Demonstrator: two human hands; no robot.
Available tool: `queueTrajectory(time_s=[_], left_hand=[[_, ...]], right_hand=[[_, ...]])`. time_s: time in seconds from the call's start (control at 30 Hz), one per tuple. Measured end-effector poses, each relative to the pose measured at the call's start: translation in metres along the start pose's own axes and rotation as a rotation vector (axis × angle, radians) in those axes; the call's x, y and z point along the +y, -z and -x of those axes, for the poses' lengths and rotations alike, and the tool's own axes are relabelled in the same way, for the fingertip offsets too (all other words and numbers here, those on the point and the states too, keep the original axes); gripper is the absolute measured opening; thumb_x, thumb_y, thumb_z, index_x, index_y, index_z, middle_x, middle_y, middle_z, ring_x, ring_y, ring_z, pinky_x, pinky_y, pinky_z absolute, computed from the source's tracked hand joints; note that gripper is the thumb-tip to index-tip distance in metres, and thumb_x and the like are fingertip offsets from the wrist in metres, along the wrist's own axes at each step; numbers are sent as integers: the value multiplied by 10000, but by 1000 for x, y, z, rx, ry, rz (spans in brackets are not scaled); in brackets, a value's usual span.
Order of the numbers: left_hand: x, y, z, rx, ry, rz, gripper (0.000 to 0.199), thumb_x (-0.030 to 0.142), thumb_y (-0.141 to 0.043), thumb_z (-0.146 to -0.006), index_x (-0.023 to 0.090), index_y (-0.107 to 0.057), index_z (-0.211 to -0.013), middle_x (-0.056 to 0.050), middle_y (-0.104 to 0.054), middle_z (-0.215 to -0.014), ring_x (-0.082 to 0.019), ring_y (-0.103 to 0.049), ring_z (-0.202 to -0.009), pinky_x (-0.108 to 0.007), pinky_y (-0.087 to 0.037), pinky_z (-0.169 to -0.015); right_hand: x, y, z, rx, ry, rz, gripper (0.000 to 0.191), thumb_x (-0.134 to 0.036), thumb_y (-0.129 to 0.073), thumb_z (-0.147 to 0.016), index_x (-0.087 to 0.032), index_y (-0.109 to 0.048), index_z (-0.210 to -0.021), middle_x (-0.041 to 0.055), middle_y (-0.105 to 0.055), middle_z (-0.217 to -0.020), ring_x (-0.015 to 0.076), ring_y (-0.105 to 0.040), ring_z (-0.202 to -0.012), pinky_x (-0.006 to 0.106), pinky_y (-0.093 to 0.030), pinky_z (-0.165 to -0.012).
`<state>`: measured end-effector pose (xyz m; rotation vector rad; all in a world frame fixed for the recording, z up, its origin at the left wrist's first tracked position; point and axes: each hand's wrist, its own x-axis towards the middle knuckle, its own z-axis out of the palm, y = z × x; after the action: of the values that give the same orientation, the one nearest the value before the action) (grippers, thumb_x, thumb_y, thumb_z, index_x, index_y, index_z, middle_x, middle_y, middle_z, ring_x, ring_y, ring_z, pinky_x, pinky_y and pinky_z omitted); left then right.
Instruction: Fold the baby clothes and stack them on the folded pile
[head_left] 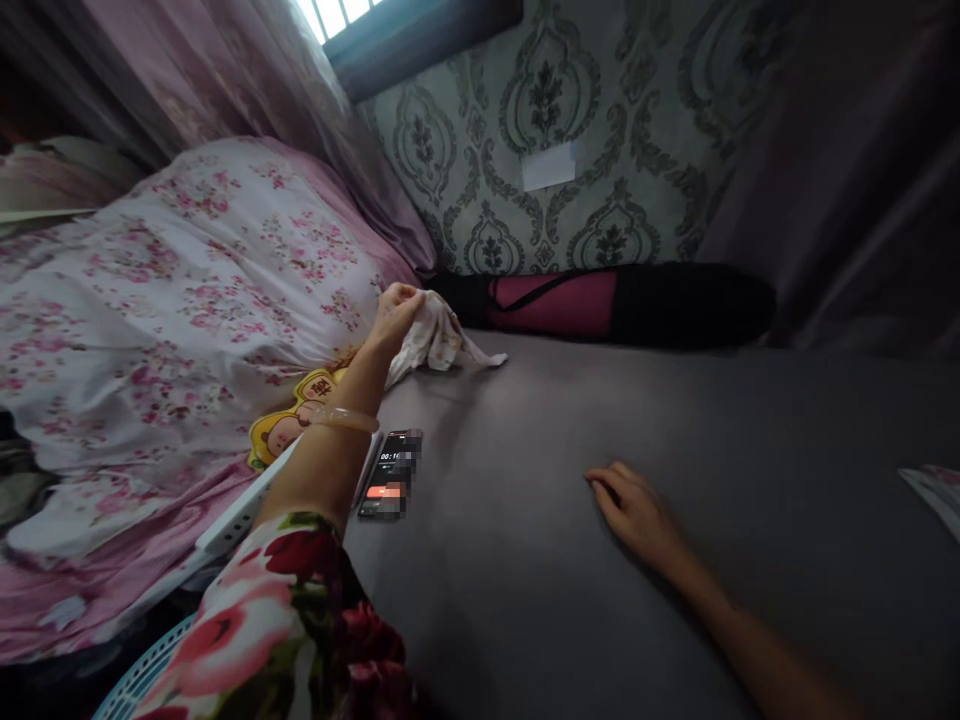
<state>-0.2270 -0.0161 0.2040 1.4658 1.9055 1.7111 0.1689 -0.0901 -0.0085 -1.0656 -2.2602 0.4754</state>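
My left hand [397,308] reaches forward, its fingers pinched on a corner of a crumpled white cloth [439,335] with faint brownish marks. The cloth hangs down beside the hand, and one end trails to the right over the grey surface [540,430]. Its folds hide its full shape. Lower down, to the right, my right hand [634,510] is at the grey surface with its fingers loosely bent. A gap shows between thumb and forefinger, and nothing is between them. Near my left forearm lies a phone [386,475] with a timer on its lit screen.
A long black and maroon bag [555,303] lies along the patterned wall. Floral bedding [210,270] fills the left side, with a yellow cartoon item [277,435] and a white power strip [232,520] nearer me. A blue basket [142,665] shows at bottom left, printed material [934,495] at right.
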Motion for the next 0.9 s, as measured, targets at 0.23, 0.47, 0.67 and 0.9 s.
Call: queueTrajectory(time_s=[0.23,0.47,0.67,0.9], left_hand=[[75,-49,22,-188,-172,297,199,265,-631,-821,175,-534,-969,35,-523,-674,-98,-575,-619,-205,-469,-619],[130,-97,70,-405,-303,432,234,255,-525,-918,197,-547,-1144,9,-537,-776,-141,-644,-779,-253,-543,-673],[151,-127,116,-527,-330,487,365,191,-434,-946,267,-457,-1302,10,-486,-887,-162,-640,-903,-312,-568,-737],[165,-152,166,-655,-258,578,518,225,-438,-937,355,-287,-1414,-7,-504,-1160,-238,-588,-1113,-375,-568,-826]], right_hand=[[1,-1,0,-16,-41,-18,286,-291,-408,-930,-226,-678,-1000,60,-646,-899,215,-625,-868,359,-494,-789],[-11,11,-4,243,-157,-299,339,-405,-458,-929,-213,-606,-1167,95,-676,-1044,207,-653,-899,366,-543,-803],[-49,46,-16,525,-84,-270,515,-411,-559,-879,-233,-436,-1347,138,-529,-1317,262,-569,-1137,421,-540,-868],[-85,61,-13,672,-209,-130,318,-462,-596,-852,-213,-542,-1043,105,-614,-997,239,-618,-893,398,-539,-759]])
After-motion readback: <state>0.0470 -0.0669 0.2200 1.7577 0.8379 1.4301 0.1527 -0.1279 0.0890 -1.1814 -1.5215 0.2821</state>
